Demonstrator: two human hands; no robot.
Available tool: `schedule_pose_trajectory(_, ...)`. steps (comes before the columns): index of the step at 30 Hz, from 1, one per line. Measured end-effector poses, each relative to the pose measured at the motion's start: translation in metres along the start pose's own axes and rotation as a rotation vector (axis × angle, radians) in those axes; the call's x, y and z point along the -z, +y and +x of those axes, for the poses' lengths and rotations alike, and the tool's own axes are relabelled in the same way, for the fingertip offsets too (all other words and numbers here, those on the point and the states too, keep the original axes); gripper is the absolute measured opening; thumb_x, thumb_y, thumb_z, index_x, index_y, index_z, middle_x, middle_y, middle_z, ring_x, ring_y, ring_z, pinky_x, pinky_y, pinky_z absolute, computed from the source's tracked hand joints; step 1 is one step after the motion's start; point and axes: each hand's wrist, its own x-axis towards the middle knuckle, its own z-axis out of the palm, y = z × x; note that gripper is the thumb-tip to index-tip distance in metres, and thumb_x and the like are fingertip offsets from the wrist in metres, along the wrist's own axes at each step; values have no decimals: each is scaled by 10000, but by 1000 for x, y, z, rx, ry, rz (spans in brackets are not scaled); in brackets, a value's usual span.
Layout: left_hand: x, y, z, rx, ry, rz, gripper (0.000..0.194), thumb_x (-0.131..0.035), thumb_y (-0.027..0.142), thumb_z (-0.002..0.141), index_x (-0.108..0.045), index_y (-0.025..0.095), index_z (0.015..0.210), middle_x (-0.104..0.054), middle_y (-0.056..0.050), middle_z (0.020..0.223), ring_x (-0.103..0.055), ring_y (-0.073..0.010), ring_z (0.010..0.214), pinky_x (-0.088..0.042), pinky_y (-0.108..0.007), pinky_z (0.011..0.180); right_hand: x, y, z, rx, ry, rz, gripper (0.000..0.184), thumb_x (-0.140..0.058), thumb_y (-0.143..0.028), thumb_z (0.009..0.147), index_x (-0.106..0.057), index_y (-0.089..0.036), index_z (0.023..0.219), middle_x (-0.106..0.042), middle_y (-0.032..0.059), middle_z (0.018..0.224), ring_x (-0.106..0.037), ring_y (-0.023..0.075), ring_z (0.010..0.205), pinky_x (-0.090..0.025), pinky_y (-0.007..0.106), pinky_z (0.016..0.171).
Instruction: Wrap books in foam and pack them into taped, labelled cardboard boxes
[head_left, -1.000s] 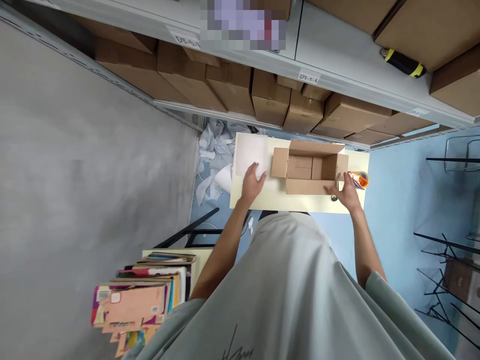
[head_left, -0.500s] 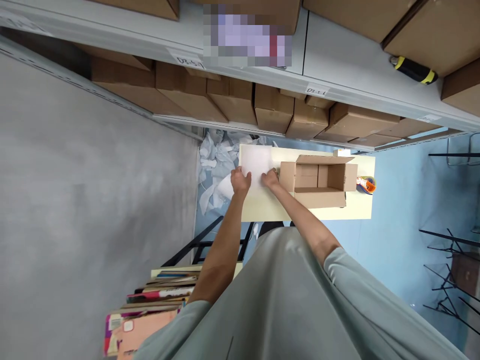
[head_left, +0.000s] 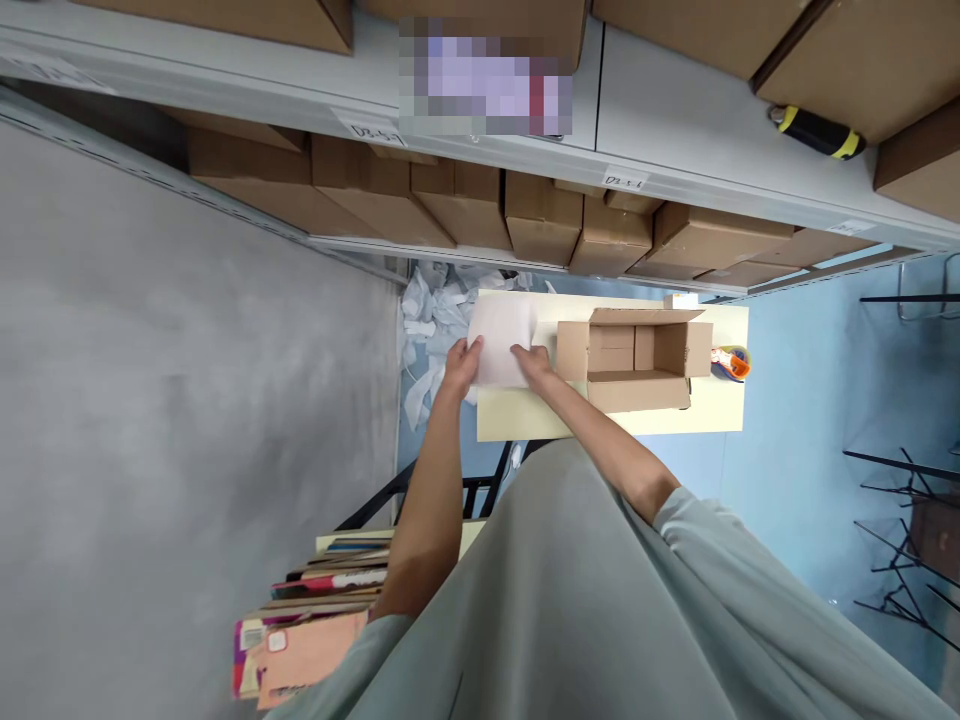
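Note:
A flat white packing sheet [head_left: 501, 345], its exact material hard to make out, is held above the left end of the pale yellow table [head_left: 540, 415]. My left hand [head_left: 462, 366] grips its left edge, thumb on top. On the opposite edge, my right hand [head_left: 532, 365] pinches it, also with the thumb over the top. Fingers under the sheet are hidden. Just right of my right hand stands an open cardboard box [head_left: 637, 392], flaps folded outward, with nothing visible inside.
A tape roll with an orange part [head_left: 735, 362] lies at the table's right end. Crumpled white wrapping [head_left: 433, 305] piles up at the left. Shelves [head_left: 480, 150] of cardboard boxes rise ahead, with a yellow-black cutter [head_left: 817, 132] on one. Flattened cardboard and mailers [head_left: 315, 650] stand lower left.
Both hands have moved slightly left and turned the white sheet, which now lies nearer to me and off the table's far edge. The box has stayed put.

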Motion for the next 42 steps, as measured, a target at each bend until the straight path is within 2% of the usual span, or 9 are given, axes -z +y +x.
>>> schedule_pose_trajectory(5,20,37,-81,-175,-118,-279,775,-871,876,751,-713,226,1145,-817,-126,1153,-771,-299,1118,-664,-396,930,59,-8,-63,210,-228,402,483,-853,-428,918,-669,-217,1311,-820,110,1364,-770,256,1263,-648,384,1092)
schedule_pose_trajectory(9,-8,66,-152,-161,-297,-335,823,-949,773,764,-743,211,1330,-847,-136,1288,-782,-350,1262,-675,-445,1055,150,-3,-112,298,-409,438,624,-941,-571,837,-711,-243,1315,-850,90,1299,-778,313,1256,-655,456,1109)
schedule_pose_trajectory(18,-155,90,-227,-60,-439,-437,854,-1088,648,605,-805,162,1247,-859,-178,1312,-801,-386,1257,-661,-508,1104,279,44,-124,543,174,169,759,-487,-936,1013,-740,-222,1057,-792,101,1005,-720,324,1135,-603,421,991)
schedule_pose_trajectory(22,-196,99,-244,-37,-426,-425,830,-1118,593,564,-822,170,1214,-858,-170,1324,-810,-372,1222,-673,-479,1064,311,65,-117,557,351,161,714,-449,-944,1017,-558,-265,824,-583,4,755,-586,225,827,-539,352,791)
schedule_pose_trajectory(26,-215,104,-257,-21,-440,-421,782,-1046,704,658,-834,173,1191,-877,-161,1221,-822,-357,1180,-675,-442,1024,339,81,-114,525,286,232,681,-533,-917,999,-554,-266,803,-559,-11,754,-557,203,805,-530,331,772)
schedule_pose_trajectory(31,-224,107,-261,-33,-384,-353,771,-1054,707,637,-839,166,1143,-886,-149,1122,-834,-349,1083,-682,-424,938,367,98,-105,490,-3,295,614,-570,-798,1022,-779,-248,1198,-797,72,1072,-709,261,1034,-617,404,986)
schedule_pose_trajectory(35,-233,103,-261,-75,-314,-352,802,-1083,685,578,-839,160,1133,-882,-167,1189,-826,-358,1121,-666,-474,1021,378,101,-99,607,210,92,650,-585,-634,1057,-647,-254,1580,-747,155,1444,-695,294,1291,-588,496,1143)
schedule_pose_trajectory(37,-237,99,-261,-108,-280,-349,798,-1082,676,582,-840,164,1144,-876,-171,1232,-823,-365,1149,-652,-502,1066,379,97,-101,645,308,4,628,-574,-605,1079,-640,-256,1597,-675,179,1584,-635,329,1444,-529,548,1248)
schedule_pose_trajectory(42,-244,95,-259,-145,-255,-353,796,-1090,655,563,-831,162,1133,-877,-168,1214,-822,-378,1161,-653,-519,1070,370,77,-104,521,68,62,722,-801,-639,961,-661,-258,1558,-781,143,1466,-742,343,1327,-569,551,1240)
